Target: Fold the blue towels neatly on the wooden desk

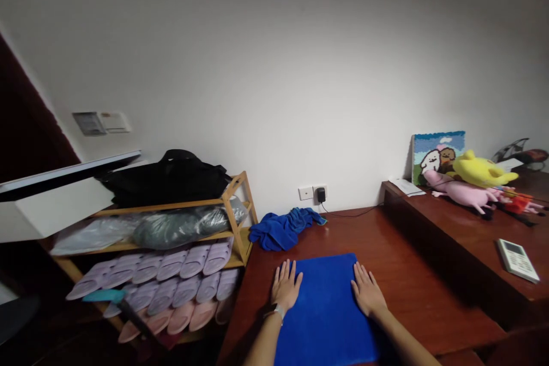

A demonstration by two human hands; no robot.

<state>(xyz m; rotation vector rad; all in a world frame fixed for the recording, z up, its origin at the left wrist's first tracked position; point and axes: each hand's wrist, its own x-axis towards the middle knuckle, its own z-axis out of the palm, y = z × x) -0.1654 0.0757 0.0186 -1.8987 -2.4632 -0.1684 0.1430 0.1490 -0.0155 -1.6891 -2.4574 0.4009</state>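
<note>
A blue cloth (328,303) lies spread flat on the reddish-brown wooden table (412,286). My left hand (286,286) rests flat on its left edge, fingers stretched away from me, with a watch at the wrist. On the opposite edge my right hand (368,289) lies palm down, its fingers extended too. Neither hand grips anything. Beyond the spread cloth, near the wall, a second blue cloth (277,230) sits in a crumpled heap.
To the left stands a wooden shoe rack (238,223) with several slippers (171,263), plastic-wrapped items and a black bag (167,180). A black plug (321,194) sits in the wall socket. On a higher surface at right are plush toys (463,191), a picture (437,154) and a calculator-like device (517,260).
</note>
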